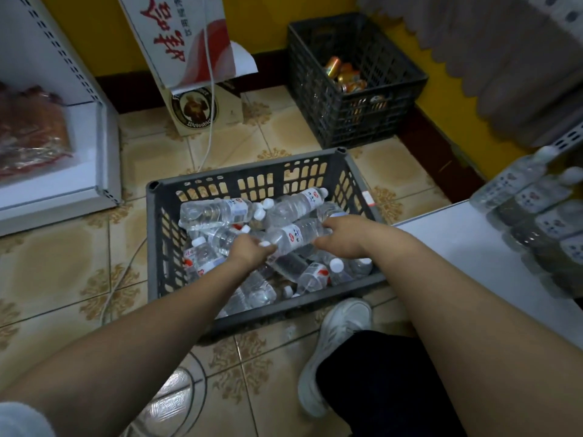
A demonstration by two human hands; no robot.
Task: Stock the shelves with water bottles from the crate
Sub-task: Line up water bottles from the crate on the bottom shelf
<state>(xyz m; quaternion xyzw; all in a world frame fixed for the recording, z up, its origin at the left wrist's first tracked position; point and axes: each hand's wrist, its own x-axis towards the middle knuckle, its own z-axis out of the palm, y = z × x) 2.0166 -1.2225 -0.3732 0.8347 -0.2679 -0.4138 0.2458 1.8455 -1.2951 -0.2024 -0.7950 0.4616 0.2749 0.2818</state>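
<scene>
A grey plastic crate point(249, 181) stands on the tiled floor in front of me, holding several clear water bottles with white caps and red-marked labels. Both my hands reach into it. My left hand point(249, 250) grips the capped end of one water bottle point(296, 236) lying across the top of the pile. My right hand point(342, 236) curls over the other end of that same bottle. On the right, a white shelf point(457, 247) carries a row of stocked water bottles point(536, 203).
A second dark crate point(353, 121) with orange cans stands at the back by the yellow wall. A cardboard box point(195, 108) and a white cable lie behind the near crate. A white shelf unit point(63, 197) with red packets is at left. My shoe point(334, 348) is beside the crate.
</scene>
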